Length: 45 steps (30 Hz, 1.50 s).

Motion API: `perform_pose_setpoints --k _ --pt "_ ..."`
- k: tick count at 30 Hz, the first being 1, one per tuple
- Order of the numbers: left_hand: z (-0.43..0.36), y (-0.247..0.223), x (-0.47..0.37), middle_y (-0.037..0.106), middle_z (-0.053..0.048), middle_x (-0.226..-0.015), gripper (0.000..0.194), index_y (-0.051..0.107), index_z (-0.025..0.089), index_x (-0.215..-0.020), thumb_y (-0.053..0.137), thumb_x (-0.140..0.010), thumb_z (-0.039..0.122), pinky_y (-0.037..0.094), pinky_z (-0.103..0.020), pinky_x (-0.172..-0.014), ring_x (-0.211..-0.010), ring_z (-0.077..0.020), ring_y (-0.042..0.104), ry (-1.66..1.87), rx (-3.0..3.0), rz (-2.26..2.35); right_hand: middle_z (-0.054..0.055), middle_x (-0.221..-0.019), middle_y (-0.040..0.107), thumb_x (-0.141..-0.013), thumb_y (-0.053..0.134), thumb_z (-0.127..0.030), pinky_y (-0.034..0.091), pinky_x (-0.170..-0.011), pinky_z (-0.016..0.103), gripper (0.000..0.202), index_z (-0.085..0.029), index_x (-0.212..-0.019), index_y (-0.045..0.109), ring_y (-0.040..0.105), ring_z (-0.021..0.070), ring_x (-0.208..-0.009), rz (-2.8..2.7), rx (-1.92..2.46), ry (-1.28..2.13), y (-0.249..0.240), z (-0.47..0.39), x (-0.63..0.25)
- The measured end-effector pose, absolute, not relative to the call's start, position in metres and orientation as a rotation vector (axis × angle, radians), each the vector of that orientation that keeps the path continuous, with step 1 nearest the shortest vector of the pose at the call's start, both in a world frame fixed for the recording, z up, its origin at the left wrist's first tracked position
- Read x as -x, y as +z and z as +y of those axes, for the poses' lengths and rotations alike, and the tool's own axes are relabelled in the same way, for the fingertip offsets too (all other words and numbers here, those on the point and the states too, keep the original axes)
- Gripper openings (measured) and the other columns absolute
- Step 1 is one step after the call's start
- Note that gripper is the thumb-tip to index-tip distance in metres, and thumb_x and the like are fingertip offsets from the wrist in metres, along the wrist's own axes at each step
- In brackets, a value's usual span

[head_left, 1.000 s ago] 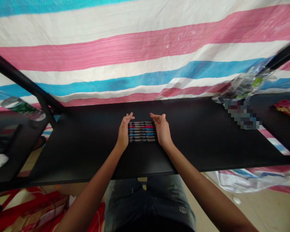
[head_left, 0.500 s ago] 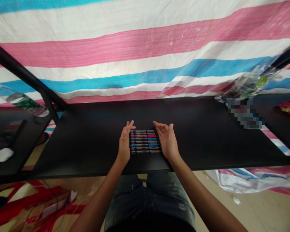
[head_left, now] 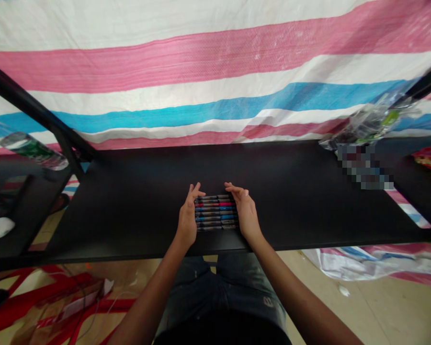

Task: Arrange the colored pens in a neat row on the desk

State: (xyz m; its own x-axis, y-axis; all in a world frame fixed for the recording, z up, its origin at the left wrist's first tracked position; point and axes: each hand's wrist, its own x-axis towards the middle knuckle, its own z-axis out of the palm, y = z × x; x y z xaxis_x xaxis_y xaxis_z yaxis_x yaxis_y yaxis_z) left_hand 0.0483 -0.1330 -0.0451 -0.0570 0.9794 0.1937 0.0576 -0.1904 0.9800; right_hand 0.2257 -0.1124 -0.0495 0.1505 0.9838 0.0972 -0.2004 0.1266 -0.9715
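Observation:
Several pens (head_left: 216,215) lie side by side on the black table (head_left: 140,191), stacked close in a row from front to back. Most have dark or clear barrels; one shows red and some show blue. My left hand (head_left: 188,215) stands on edge at their left ends, palm inward, fingers stretched and apart. At the right ends is my right hand (head_left: 248,214), palm facing in, with its fingers extended over the far corner of the row. Both palms seem to touch the pen ends, which they partly hide.
A clear plastic bag (head_left: 362,122) lies at the table's back right, beside a blurred-out patch. On a side table at left are a plastic bottle (head_left: 34,149) and a white mouse (head_left: 0,227). Striped sheeting (head_left: 201,62) hangs behind, and a red stool (head_left: 7,314) stands below left.
My right hand has turned slightly inward, its fingers and thumb closer together over the pens' right ends. The left hand stays against the other ends. The view has shifted slightly.

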Motion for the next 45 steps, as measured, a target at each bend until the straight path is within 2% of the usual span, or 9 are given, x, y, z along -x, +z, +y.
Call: perform_pose_setpoints --k 8,20,25,30,45 --pt "-0.134 -0.039 -0.052 0.053 -0.011 -0.155 0.061 0.068 0.024 -0.111 0.026 -0.102 0.067 0.017 -0.054 -0.129 -0.149 -0.0288 0.043 1.38 -1.295 1.219 0.01 -0.119 0.076 -0.098 0.047 -0.068 0.036 -0.123 0.051 0.054 -0.022 -0.094 0.075 0.063 0.0288 -0.13 -0.975 1.098 1.096 -0.045 -0.111 -0.225" --pt "-0.133 -0.045 -0.05 0.052 -0.011 -0.155 0.061 0.066 0.023 -0.107 0.027 -0.101 0.069 0.028 -0.052 -0.127 -0.149 -0.0298 0.042 1.43 -1.204 1.21 0.009 -0.116 0.078 -0.097 0.049 -0.068 0.033 -0.125 0.05 0.053 -0.022 -0.09 0.075 0.062 0.0275 -0.132 -0.854 0.962 1.155 -0.044 -0.109 -0.227" --pt "-0.133 -0.045 -0.05 0.054 -0.01 -0.154 0.06 0.067 0.023 -0.107 0.027 -0.102 0.068 0.025 -0.051 -0.128 -0.149 -0.029 0.043 1.454 -1.197 1.231 0.009 -0.115 0.078 -0.099 0.046 -0.066 0.032 -0.125 0.05 0.053 -0.023 -0.09 0.075 0.061 0.0273 -0.134 -0.837 0.959 1.135 -0.044 -0.112 -0.227" --pt "-0.134 -0.043 -0.053 0.057 -0.01 -0.152 0.058 0.067 0.024 -0.107 0.029 -0.102 0.067 0.028 -0.051 -0.128 -0.146 -0.0288 0.047 1.461 -1.195 1.238 0.01 -0.115 0.078 -0.098 0.047 -0.067 0.034 -0.125 0.051 0.053 -0.023 -0.089 0.074 0.062 0.028 -0.132 -0.841 0.956 1.143 -0.042 -0.111 -0.225" --pt "-0.135 -0.042 -0.05 0.056 -0.011 -0.152 0.059 0.065 0.024 -0.105 0.027 -0.102 0.069 0.031 -0.052 -0.124 -0.147 -0.0299 0.046 1.467 -1.188 1.229 0.009 -0.112 0.078 -0.096 0.05 -0.068 0.033 -0.125 0.05 0.052 -0.023 -0.086 0.075 0.063 0.0281 -0.13 -0.805 0.927 1.162 -0.039 -0.11 -0.225"
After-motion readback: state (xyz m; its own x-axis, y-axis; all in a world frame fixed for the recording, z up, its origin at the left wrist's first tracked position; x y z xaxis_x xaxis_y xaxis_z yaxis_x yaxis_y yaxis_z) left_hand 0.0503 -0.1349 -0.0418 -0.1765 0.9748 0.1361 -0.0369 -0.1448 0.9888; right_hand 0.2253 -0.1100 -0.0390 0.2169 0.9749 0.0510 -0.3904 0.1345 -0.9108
